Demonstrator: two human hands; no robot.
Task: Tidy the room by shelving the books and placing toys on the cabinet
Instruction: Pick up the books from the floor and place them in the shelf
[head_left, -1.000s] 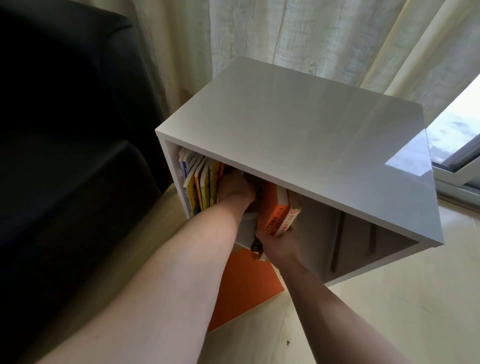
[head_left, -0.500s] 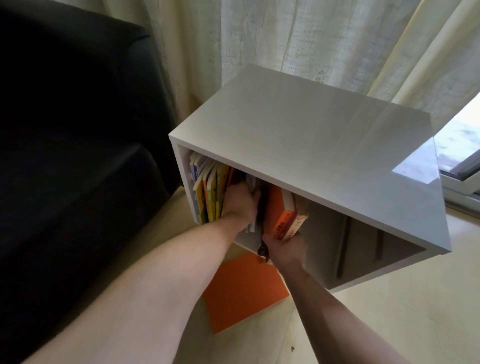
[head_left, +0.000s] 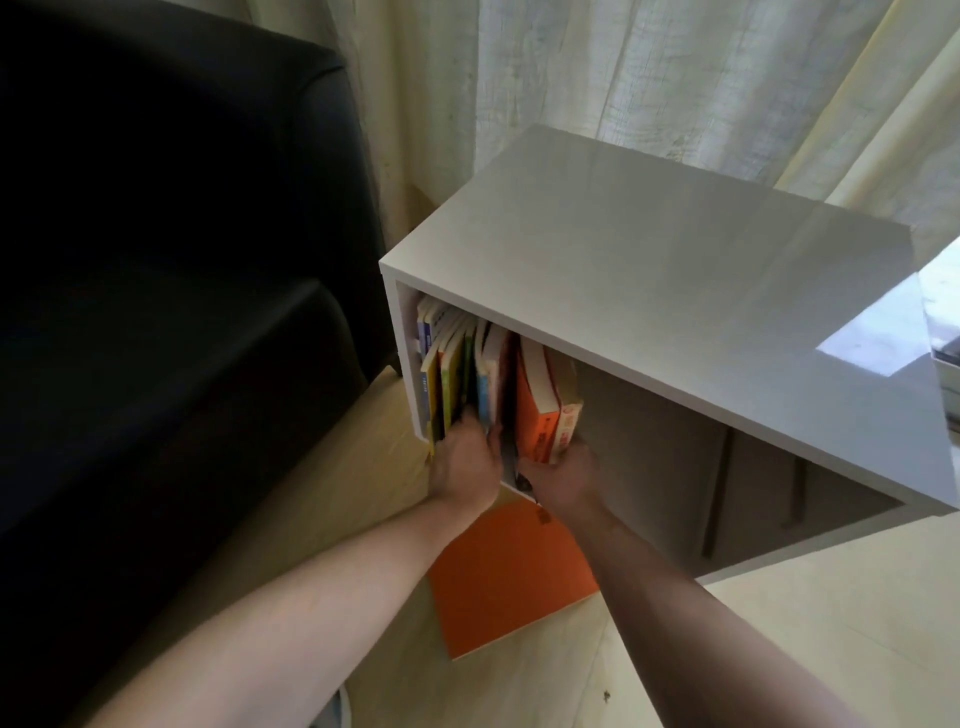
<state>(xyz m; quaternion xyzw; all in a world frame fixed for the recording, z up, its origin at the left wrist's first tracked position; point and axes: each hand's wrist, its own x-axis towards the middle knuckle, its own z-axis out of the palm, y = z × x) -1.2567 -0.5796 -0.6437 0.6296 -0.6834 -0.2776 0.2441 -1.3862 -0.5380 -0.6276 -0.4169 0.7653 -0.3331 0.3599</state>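
A low white cabinet (head_left: 675, 270) stands by the curtain, its open front facing me. A row of upright books (head_left: 452, 369) fills the left end of its shelf. My left hand (head_left: 462, 467) rests against the front edges of those books. My right hand (head_left: 561, 478) grips the lower end of an orange book (head_left: 537, 421) and the pale book beside it, both leaning slightly at the row's right end. A dark thin book sits in the gap between my hands. Another orange book (head_left: 509, 571) lies flat on the floor below the shelf.
A black sofa (head_left: 171, 270) fills the left side, close to the cabinet's left wall. Cream curtains (head_left: 649, 78) hang behind. The right part of the shelf holds nothing I can see. Pale floor (head_left: 831, 623) spreads to the right.
My left hand has slid out of the shelf from between the books to their front edges. My right hand stays on the orange book. The view has shifted so the cabinet appears further right.
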